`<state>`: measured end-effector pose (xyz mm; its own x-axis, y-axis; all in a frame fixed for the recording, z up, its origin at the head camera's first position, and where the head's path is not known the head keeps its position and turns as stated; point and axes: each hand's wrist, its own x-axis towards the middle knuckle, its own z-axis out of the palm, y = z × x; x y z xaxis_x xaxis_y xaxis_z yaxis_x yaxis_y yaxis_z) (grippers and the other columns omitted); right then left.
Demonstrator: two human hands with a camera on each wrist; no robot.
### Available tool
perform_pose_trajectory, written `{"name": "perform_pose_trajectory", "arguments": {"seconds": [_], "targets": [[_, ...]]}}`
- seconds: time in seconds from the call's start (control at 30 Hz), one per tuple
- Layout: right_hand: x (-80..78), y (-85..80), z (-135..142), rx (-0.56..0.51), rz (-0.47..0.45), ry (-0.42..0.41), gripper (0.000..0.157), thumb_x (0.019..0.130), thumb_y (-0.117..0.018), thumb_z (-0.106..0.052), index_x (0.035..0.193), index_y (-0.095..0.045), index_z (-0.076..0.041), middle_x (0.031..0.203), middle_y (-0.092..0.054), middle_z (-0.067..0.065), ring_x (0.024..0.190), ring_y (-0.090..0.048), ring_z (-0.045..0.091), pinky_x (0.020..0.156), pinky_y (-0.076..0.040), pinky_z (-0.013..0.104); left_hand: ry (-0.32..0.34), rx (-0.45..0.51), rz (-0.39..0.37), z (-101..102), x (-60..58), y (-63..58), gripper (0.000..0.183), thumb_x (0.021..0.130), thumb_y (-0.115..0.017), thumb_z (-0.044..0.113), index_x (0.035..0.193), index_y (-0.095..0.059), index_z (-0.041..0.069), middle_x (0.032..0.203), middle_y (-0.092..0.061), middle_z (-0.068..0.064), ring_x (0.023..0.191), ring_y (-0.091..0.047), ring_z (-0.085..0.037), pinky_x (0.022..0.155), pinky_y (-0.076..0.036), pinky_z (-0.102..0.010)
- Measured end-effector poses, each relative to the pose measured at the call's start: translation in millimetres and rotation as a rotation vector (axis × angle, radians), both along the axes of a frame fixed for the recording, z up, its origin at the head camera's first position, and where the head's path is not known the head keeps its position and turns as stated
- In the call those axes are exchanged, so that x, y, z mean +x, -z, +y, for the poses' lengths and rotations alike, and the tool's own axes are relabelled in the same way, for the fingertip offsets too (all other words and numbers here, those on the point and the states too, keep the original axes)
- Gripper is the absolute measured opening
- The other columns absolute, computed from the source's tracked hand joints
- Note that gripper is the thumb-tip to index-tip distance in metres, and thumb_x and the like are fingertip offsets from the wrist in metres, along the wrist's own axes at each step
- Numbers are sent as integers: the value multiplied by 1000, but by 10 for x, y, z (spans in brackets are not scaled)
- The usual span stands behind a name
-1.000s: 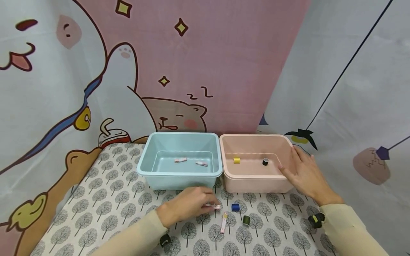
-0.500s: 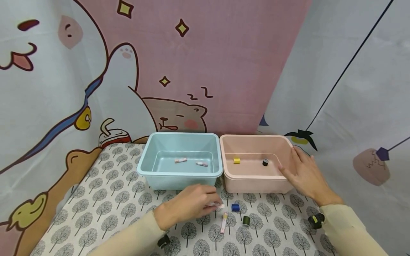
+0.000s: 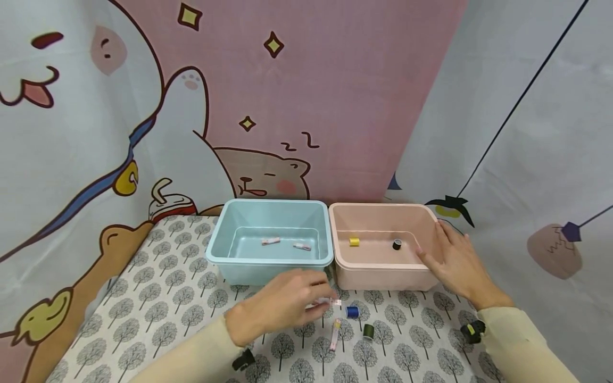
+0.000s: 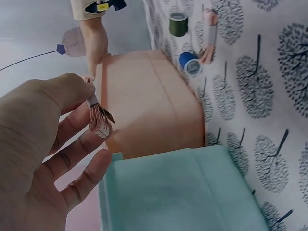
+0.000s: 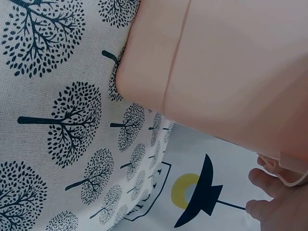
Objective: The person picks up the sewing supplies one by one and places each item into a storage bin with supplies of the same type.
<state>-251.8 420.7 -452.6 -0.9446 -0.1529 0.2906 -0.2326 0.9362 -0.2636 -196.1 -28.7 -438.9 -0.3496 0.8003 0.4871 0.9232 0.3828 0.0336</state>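
Note:
My left hand (image 3: 287, 298) pinches a folded pink tape measure (image 4: 98, 113) between thumb and fingers, a pale band round its middle and a metal tip showing. It is just in front of the light blue bin (image 3: 270, 271). My right hand (image 3: 457, 263) holds the right wall of the pink bin (image 3: 383, 276), thumb over the inside and fingers outside. On the cloth lie a blue thread spool (image 3: 352, 312), a green thread spool (image 3: 368, 332) and another folded tape measure (image 3: 334, 335).
Two folded tape measures, one of them a left tape measure (image 3: 271, 241), lie in the blue bin. A yellow spool (image 3: 354, 242) and a black spool (image 3: 397, 244) are inside the pink bin. The bins stand side by side on a tree-print cloth (image 3: 163, 298), before a cartoon curtain (image 3: 354, 106).
My left hand has lifted the tape measure from near the cloth and moved slightly up and right, toward the bins. The right hand has stayed at the pink bin.

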Motion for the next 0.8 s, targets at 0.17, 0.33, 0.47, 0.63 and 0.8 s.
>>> {"name": "perform_pose_trajectory", "arguments": {"seconds": [0.17,0.33,0.47,0.63,0.8], "targets": [[10,2,1,-9,-1,-4,101,116,-58,-60,181,-21,9,187,-25,38,170,-28,67,141,-11,87,-12,17,-5,-22,14,-131,20,101,-93,21,119,-87,21,113,-82,9,94,-76,0,87,-56,0],[14,-3,-4,-15,-7,-6,101,117,-58,-60,181,-20,9,187,-24,38,170,-27,67,142,-10,86,-12,44,-16,-44,-6,-243,22,101,-93,20,122,-87,18,114,-82,6,94,-76,-3,85,-56,0],[14,-1,-1,-9,-5,-5,101,116,-59,-59,181,-21,9,187,-25,39,169,-28,68,141,-11,87,-11,59,-29,-65,-39,-313,23,101,-93,20,123,-87,16,113,-82,5,93,-75,-3,84,-55,0],[8,6,8,-9,2,-9,101,116,-60,-57,181,-21,9,187,-25,39,169,-28,68,140,-12,88,-8,83,-37,-83,-85,-402,23,101,-93,17,123,-87,15,113,-82,4,92,-74,-4,82,-56,-1],[-6,14,14,-8,11,-12,101,116,-60,-57,181,-21,9,186,-26,39,169,-28,68,140,-12,89,-16,88,-39,-108,-139,-477,25,101,-93,14,125,-87,14,117,-83,3,97,-77,-7,86,-60,-5]]}}
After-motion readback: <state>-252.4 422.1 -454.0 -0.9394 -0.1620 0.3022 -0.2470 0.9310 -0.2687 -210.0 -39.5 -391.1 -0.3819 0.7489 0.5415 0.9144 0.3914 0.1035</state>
